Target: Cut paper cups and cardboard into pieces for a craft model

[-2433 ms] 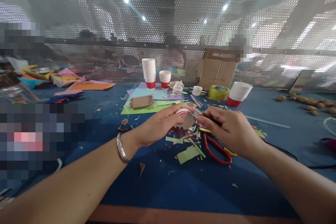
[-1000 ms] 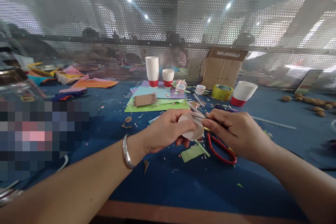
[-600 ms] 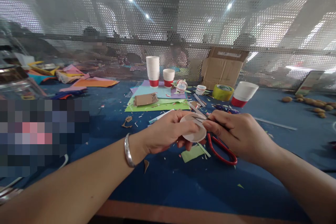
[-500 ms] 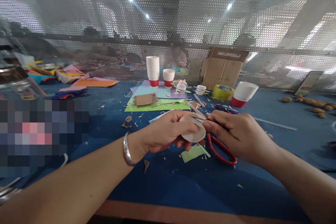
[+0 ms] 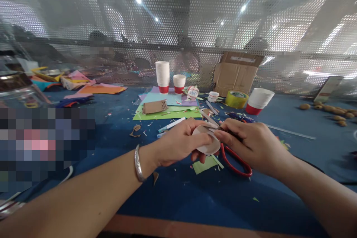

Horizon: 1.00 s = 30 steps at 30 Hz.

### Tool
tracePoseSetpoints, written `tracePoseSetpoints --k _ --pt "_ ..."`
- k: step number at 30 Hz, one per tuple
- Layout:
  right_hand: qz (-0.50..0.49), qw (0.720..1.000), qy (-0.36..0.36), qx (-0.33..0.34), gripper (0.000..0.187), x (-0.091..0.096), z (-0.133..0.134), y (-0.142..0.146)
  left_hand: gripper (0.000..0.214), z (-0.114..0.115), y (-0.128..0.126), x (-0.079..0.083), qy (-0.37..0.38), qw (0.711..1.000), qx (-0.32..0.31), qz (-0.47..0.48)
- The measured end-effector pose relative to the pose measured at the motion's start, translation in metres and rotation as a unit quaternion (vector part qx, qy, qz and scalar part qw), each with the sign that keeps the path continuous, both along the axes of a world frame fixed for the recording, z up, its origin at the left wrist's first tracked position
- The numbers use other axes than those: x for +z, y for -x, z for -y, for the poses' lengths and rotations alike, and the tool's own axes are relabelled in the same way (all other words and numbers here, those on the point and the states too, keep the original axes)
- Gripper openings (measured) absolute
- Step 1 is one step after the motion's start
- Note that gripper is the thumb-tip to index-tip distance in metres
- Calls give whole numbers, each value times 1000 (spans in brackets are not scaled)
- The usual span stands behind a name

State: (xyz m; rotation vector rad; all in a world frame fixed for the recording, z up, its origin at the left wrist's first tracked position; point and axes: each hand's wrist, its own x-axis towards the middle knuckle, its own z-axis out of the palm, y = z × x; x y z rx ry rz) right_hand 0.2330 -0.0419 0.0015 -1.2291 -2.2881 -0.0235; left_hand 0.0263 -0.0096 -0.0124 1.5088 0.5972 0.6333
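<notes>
My left hand (image 5: 185,141), with a silver bangle on its wrist, is closed around a round white paper cup piece (image 5: 209,145). Its thumb presses on the pale disc, and the far side of the piece is hidden by my fingers. In my right hand (image 5: 247,143) is a pair of scissors with red handles (image 5: 240,168). One red loop hangs below the hand, and the blades lie at the upper rim of the cup piece. Under them on the blue table rests a light green paper scrap (image 5: 205,165).
Behind my hands are green paper (image 5: 178,114), corrugated cardboard (image 5: 155,107), stacked paper cups (image 5: 162,76), yellow tape (image 5: 236,99) and another cup stack (image 5: 259,101). Markers (image 5: 171,126) lie beside my left hand. A cardboard box (image 5: 237,72) leans against the perforated screen. Small scraps are scattered about.
The cup piece has shifted slightly right and down and turned a little in my left hand. The scissor blades have moved to its upper rim. More of the markers shows.
</notes>
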Motion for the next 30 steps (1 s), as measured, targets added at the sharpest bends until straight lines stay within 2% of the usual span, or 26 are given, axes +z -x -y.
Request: tracePoseSetpoints --k 6,14,21,30 --pt "-2 1000 7 11 42 5 2 2 14 -2 0 -4 32 998 -30 33" --pt "-4 1000 3 17 41 7 4 3 15 -4 4 -1 49 997 -52 38" --pt "0 999 51 -1 42 0 1 1 16 -5 5 2 59 994 -85 29" --pt "2 999 53 2 42 2 3 2 19 -5 5 3 53 995 -84 17"
